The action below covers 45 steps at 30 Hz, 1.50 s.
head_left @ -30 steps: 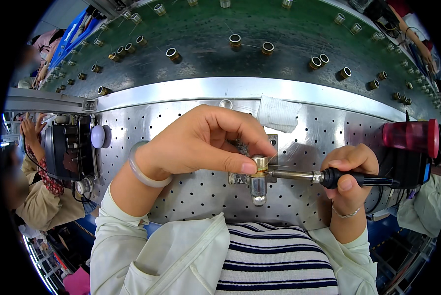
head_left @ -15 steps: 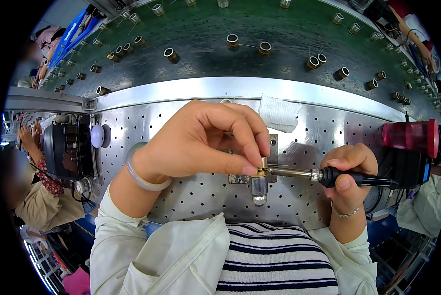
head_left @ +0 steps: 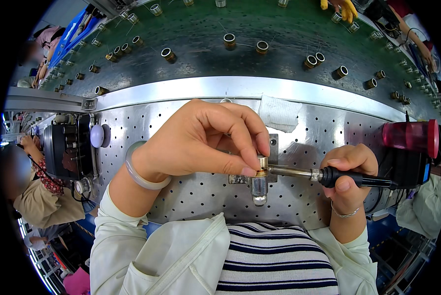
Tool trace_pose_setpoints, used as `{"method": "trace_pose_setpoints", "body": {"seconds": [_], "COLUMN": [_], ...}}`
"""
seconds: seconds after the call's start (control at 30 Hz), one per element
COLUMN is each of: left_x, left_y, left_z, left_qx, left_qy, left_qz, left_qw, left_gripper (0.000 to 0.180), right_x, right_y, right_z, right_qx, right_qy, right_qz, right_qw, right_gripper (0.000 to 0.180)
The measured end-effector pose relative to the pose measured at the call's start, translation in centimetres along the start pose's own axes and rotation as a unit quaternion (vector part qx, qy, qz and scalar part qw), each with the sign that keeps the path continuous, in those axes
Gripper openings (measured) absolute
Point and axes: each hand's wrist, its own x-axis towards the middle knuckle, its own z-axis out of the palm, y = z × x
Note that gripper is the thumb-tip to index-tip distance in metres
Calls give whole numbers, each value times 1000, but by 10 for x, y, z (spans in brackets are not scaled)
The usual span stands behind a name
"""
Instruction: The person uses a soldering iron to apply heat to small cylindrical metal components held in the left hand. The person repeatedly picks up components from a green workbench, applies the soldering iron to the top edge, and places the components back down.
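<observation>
My left hand (head_left: pixel 201 142) pinches a small metal cylinder (head_left: pixel 263 161) with a copper-coloured lower band between thumb and fingertips. This cylinder sits against the top of a shiny round-ended metal post (head_left: pixel 259 187), part of a metal fixture (head_left: pixel 273 145) on the worktop. Wrapped round the black handle of a soldering iron (head_left: pixel 296 172), my right hand (head_left: pixel 351 169) holds it nearly level from the right. The iron's tip meets the cylinder's side just beside my left thumb; the exact contact point is too small to make out.
Beyond the perforated metal worktop (head_left: pixel 323 132), a green conveyor belt (head_left: pixel 201 64) carries several similar cylinders with thin wires. A white cloth (head_left: pixel 279 113) lies behind the fixture. A red container (head_left: pixel 411 138) stands right, a black device (head_left: pixel 63 150) left. A co-worker's yellow-gloved hand (head_left: pixel 348 11) reaches over the belt.
The cylinders on the belt have shifted slightly left. A yellow-gloved hand has come in at the far right of the belt. My hands and the iron have barely moved.
</observation>
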Motion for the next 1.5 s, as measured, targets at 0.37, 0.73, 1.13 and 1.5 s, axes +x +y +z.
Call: {"method": "trace_pose_setpoints", "body": {"seconds": [0.37, 0.73, 1.13, 1.5], "left_x": [3, 4, 6, 7], "left_y": [4, 2, 5, 1], "left_z": [-2, -3, 1, -3], "left_qx": [-22, -55, -39, -70], "left_qy": [-13, -24, -12, -17], "left_qz": [-45, -100, -132, -139], "left_qw": [999, 993, 990, 988], "left_gripper": [18, 26, 30, 28], "right_x": [-2, 0, -1, -2], "right_y": [-3, -3, -4, -4], "right_z": [-5, -9, -13, -11], "right_qx": [-49, -52, -69, -40], "right_qy": [-1, -28, -8, 13], "right_qz": [-5, -35, -43, 6], "right_qw": [999, 998, 997, 999], "right_gripper": [29, 26, 25, 29]}}
